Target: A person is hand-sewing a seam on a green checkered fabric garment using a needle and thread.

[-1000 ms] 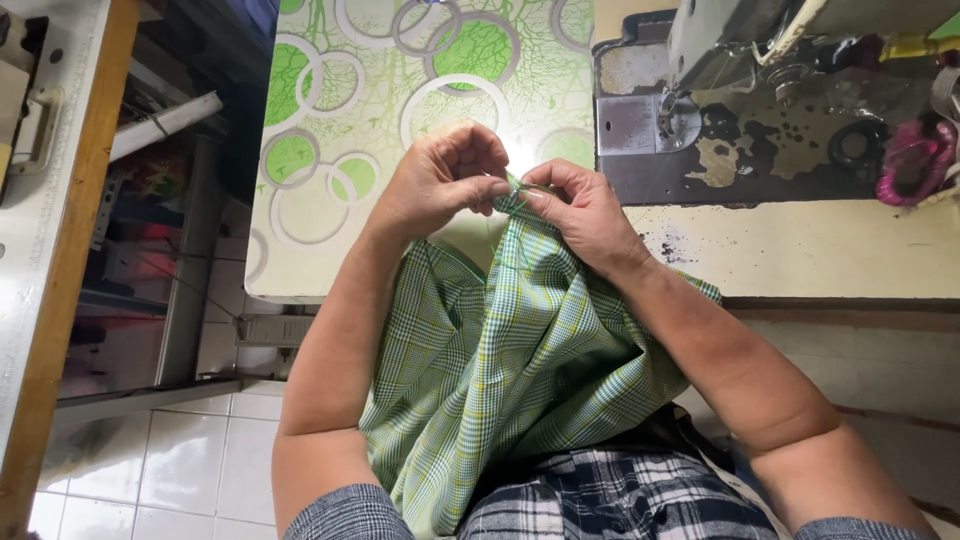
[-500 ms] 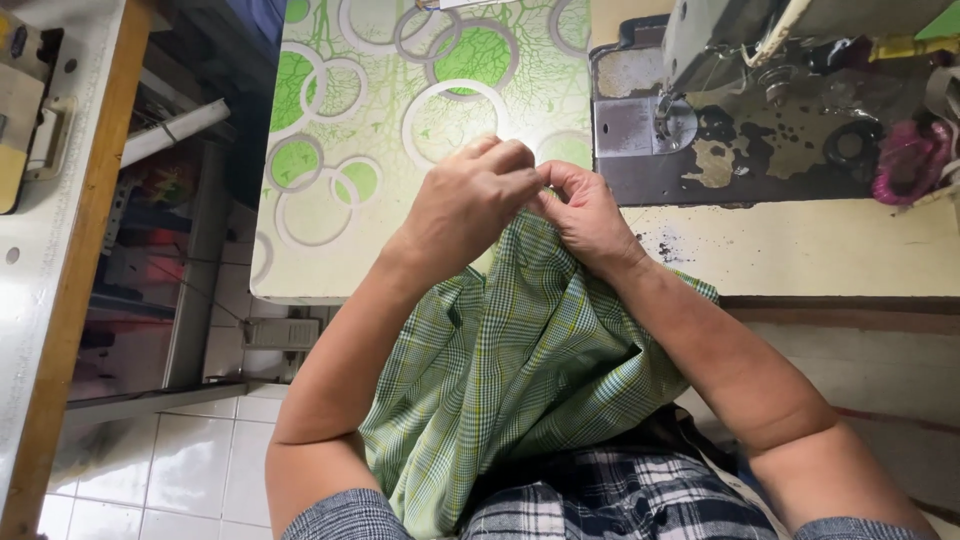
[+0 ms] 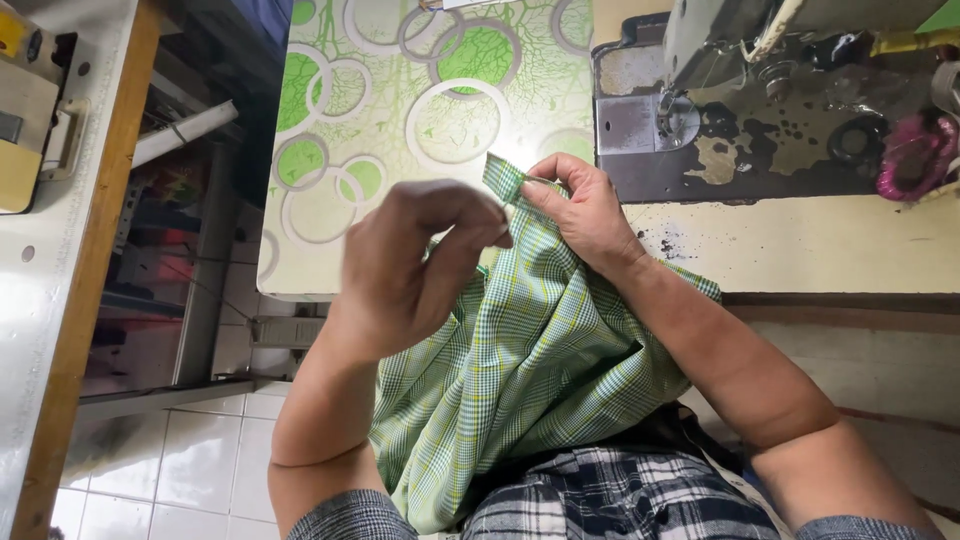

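Note:
A green plaid cloth [image 3: 520, 350] hangs from the table edge down onto my lap. My right hand [image 3: 585, 215] pinches its top corner, and a small folded tip of cloth sticks up above the fingers. My left hand [image 3: 415, 260] is raised in front of the cloth, fingers curled, thumb and fingertips meeting at the cloth's edge just left of the right hand. Whether the left fingers truly grip the fabric is hard to tell.
A sewing machine [image 3: 760, 90] with a stained dark bed stands at the top right. Beside it on the table lies a green-and-white circle-patterned cover [image 3: 400, 130]. A pink spool-like object [image 3: 915, 155] sits at the far right. Another table edge [image 3: 60, 300] runs along the left, above a white tiled floor [image 3: 150, 470].
My left hand has drawn back toward me and to the left, away from the right hand. The cloth corner now shows above my right fingers. The view has shifted slightly.

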